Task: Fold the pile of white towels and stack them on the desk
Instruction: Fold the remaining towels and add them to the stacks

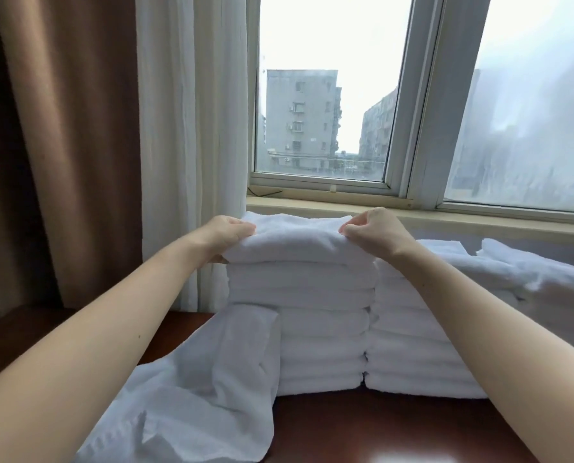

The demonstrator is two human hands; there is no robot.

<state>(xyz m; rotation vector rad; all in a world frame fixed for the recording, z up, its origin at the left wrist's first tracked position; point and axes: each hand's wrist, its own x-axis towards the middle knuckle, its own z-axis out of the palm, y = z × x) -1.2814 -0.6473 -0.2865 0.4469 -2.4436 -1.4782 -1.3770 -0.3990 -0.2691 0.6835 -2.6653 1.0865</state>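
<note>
I reach straight out toward 12 o'clock. My left grip [227,237] curls on the top towel [299,242] at its 9 o'clock end; my right grip [372,230], knuckles up, pinches its 3 o'clock end.

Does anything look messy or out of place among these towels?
Yes: an unfolded towel slumps against the front left of the tall stack and spills crumpled across the desk, hiding the stack's lower corner. The shorter stack beside it looks tidy.

Lettering, labels, brands, numbers, signs: none legible. The towels [299,295], desk [379,429], window frame [412,128] and far buildings [299,118] carry nothing readable.
</note>
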